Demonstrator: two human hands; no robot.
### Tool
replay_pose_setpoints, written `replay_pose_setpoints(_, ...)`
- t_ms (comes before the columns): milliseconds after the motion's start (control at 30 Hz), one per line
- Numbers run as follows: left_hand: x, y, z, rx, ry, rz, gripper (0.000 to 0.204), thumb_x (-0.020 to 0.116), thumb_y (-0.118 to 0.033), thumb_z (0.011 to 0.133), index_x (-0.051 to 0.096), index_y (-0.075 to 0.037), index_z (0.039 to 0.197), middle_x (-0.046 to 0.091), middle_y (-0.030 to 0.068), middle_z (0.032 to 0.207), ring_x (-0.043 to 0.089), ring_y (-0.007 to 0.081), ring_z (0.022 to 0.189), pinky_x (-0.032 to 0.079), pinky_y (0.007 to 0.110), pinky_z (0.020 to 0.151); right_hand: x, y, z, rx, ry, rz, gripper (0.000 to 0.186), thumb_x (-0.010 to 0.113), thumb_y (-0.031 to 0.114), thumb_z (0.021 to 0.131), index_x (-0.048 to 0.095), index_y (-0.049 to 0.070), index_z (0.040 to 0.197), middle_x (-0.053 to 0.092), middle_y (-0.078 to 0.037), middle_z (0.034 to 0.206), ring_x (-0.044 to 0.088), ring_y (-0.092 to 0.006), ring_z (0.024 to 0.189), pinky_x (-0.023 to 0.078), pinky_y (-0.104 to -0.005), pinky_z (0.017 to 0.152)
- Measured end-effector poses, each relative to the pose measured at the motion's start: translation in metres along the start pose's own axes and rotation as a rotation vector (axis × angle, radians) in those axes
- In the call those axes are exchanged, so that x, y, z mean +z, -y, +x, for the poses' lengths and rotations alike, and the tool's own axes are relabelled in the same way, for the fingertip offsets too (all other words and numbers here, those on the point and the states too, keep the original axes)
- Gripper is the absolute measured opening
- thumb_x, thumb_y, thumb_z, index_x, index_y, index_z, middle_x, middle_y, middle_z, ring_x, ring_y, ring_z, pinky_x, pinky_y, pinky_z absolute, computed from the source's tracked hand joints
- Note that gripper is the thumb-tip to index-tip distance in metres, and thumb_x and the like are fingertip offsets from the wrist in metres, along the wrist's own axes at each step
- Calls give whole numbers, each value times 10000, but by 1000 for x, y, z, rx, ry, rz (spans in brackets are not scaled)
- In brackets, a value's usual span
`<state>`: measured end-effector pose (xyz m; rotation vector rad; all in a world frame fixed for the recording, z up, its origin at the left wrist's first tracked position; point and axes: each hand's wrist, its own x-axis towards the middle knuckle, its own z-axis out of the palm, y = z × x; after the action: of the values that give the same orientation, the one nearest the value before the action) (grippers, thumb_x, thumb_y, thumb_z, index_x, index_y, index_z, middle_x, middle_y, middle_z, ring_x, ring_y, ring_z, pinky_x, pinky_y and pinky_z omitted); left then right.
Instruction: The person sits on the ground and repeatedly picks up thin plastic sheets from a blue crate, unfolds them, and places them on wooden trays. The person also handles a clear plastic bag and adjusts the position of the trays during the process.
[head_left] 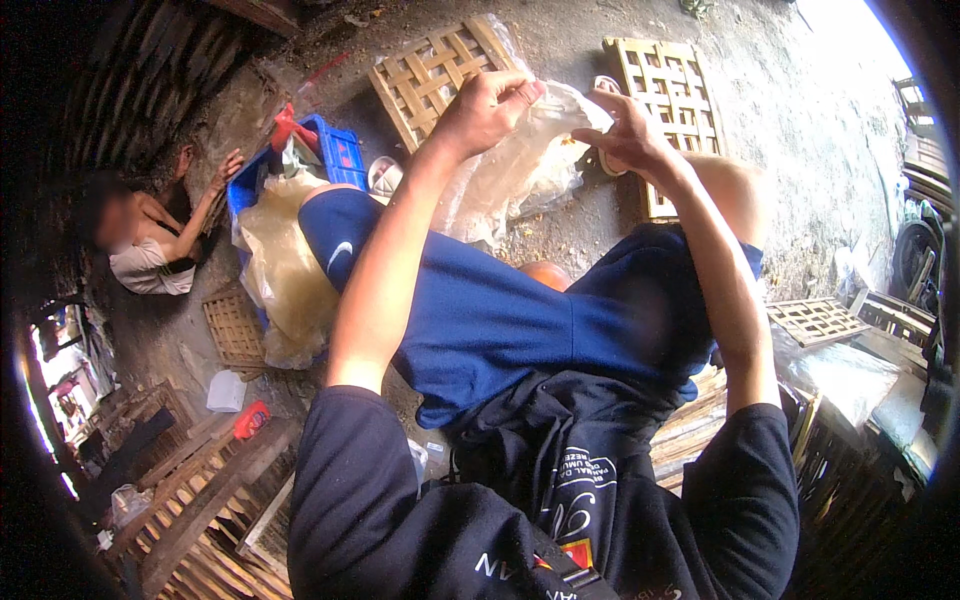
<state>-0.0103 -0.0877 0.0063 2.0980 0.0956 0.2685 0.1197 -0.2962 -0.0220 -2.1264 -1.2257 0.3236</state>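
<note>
In front of my knees, a thin, cloudy, translucent plastic bag (515, 180) is stretched up between my two hands. My left hand (490, 112) is closed in a pinch on its upper left edge. The fingers of my right hand (630, 130) are closed on its upper right side. Below them the bag hangs loose and wrinkled. Just beyond my left hand lies a woven bamboo lattice panel (425, 85), and a second lattice panel (670, 80) lies beyond my right hand.
By my left knee stands a blue plastic crate (342, 152) with cloudy plastic sheeting (285, 265) draped over its side. Another person (150, 235) sits at the left, one hand near the crate. More bamboo lattice (815, 320) lies to the right. Wooden slats (220, 500) are at the lower left.
</note>
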Motion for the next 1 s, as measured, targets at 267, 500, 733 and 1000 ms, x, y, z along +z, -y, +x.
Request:
replay_pose_setpoints(267, 15, -10, -5, -26, 87, -248, 347, 570, -263, 975, 580, -27, 721, 427, -66, 639, 386, 39, 634, 324, 246, 561, 13, -12, 2, 173, 13, 2, 411, 756, 319, 783, 679, 31, 1066, 652, -224, 970, 631, -334, 916, 494, -419, 787)
replay_pose_setpoints(500, -13, -33, -18, -84, 58, -485, 305, 557, -283, 975, 601, -107, 730, 479, -76, 616, 430, 29, 563, 316, 198, 518, 5, -26, 0, 254, 224, -215, 299, 712, 257, 797, 678, 24, 980, 638, -231, 964, 619, -363, 918, 496, -420, 807)
replay_pose_setpoints(733, -21, -38, -32, -160, 15, -645, 220, 577, -272, 954, 619, -99, 825, 554, -67, 684, 507, 14, 600, 388, 181, 527, 9, -28, -4, -45, 166, 31, 590, 843, 404, 655, 596, 25, 1034, 622, -97, 890, 588, -251, 843, 475, -366, 742)
replay_pose_setpoints(1000, 19, -55, -36, -85, 196, -685, 240, 583, -246, 962, 668, -31, 899, 574, -44, 704, 497, 17, 624, 377, 195, 541, 43, -50, 4, 117, 121, -124, 506, 806, 445, 707, 677, -1, 908, 663, -170, 806, 652, -303, 751, 514, -406, 680)
